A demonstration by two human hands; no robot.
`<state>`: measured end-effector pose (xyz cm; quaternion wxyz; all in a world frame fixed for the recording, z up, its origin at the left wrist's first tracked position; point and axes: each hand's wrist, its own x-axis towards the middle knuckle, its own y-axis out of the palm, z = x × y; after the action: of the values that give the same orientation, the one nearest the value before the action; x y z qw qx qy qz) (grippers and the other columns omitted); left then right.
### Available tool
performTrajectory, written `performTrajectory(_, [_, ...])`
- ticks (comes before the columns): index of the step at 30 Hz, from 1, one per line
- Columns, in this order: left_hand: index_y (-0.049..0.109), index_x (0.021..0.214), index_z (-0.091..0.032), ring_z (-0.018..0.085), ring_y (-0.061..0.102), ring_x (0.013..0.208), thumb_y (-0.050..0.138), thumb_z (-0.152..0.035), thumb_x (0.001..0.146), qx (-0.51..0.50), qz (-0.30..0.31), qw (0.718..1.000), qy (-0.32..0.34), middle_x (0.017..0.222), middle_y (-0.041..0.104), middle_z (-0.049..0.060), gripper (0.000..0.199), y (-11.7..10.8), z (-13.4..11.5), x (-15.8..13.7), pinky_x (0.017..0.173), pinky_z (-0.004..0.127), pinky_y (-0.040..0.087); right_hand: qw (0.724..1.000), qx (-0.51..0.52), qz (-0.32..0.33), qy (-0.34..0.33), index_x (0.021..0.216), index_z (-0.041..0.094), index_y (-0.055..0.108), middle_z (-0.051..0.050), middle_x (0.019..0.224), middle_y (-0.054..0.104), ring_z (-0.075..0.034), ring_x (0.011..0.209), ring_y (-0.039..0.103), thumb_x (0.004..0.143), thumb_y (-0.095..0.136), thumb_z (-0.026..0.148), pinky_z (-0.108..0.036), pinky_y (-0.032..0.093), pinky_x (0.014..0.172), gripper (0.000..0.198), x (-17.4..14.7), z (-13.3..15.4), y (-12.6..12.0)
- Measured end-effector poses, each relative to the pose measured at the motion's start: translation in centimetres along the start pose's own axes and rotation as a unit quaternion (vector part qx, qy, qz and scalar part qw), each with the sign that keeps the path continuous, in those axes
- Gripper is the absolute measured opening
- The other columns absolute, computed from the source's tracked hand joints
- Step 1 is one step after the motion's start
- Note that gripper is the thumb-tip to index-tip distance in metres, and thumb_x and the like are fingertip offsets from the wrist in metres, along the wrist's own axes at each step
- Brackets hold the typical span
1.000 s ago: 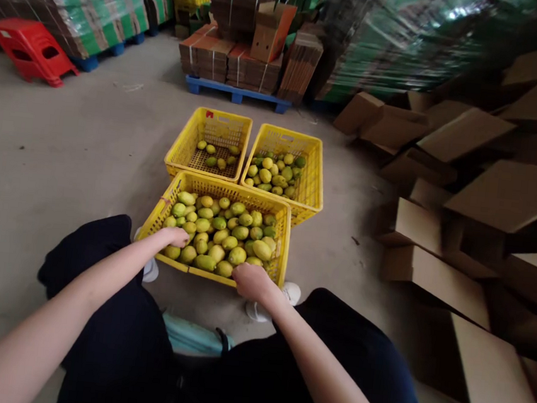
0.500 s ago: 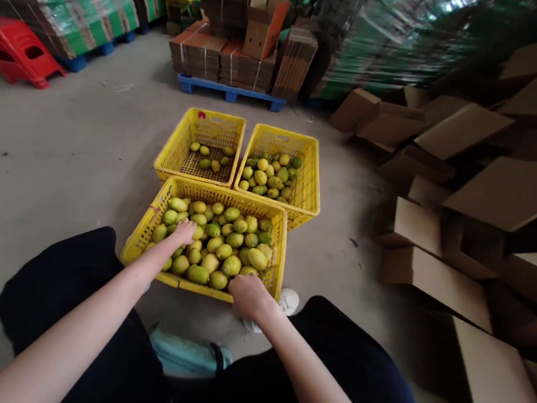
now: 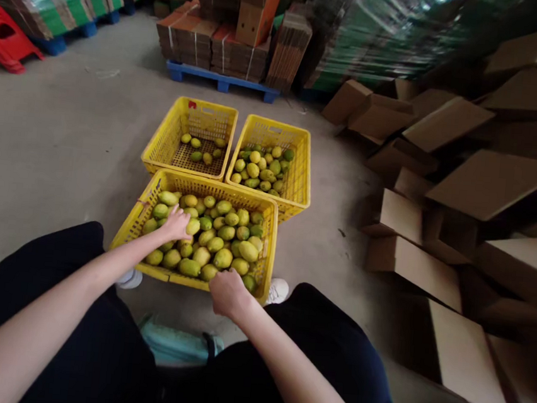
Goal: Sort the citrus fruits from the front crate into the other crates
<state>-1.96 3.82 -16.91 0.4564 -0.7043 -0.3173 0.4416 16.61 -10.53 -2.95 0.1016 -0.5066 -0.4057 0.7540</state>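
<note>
A yellow plastic crate (image 3: 271, 246) full of green-yellow lemons stands on the floor between my legs. My left hand (image 3: 177, 224) reaches into its left half. The thumb and fingers are closed round a yellowish lemon (image 3: 192, 226), among the other lemons. My right hand (image 3: 228, 293) is curled closed at the crate's near rim, toward the right. Its fingertips are hidden, so whatever it holds does not show. A large yellow lemon (image 3: 248, 251) lies a little beyond this hand.
Behind stand two more yellow crates: the left one (image 3: 161, 134) holds several lemons, the right one (image 3: 304, 167) more. Open cardboard boxes (image 3: 433, 268) pile up on the right. Flattened cartons sit on a blue pallet (image 3: 223, 83). A red stool (image 3: 4, 36) is at far left.
The view has shifted, so the crates appear further left and slightly higher. My left hand now has its fingers round a lemon. My right hand has moved slightly left along the near rim.
</note>
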Motion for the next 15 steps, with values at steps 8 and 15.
performTrajectory(8, [0.064,0.109,-0.018,0.031,0.068,0.099,0.072,-0.044,0.066,-0.700,0.092,0.708,0.000,0.096,0.072,0.010,0.051,-14.2,-1.9,-6.4,0.089,0.045,0.053,1.000,0.015,0.002,-0.019,0.103,0.009,0.076,-0.020,0.106,0.076,-0.032,0.105,0.072,0.077,0.073,0.019,-0.037,0.055,0.088,0.028,1.4,-0.1,0.6])
performTrajectory(15, [0.064,0.101,-0.012,0.019,0.068,0.069,0.049,-0.041,0.090,-0.940,0.037,0.317,-0.117,0.077,0.068,0.009,0.035,-17.3,-4.3,-10.9,0.061,0.029,0.059,0.995,0.084,-0.055,0.017,0.084,0.009,0.075,-0.022,0.092,0.075,-0.038,0.091,0.073,0.074,0.066,0.013,-0.040,0.055,0.074,0.014,3.1,-1.8,2.6])
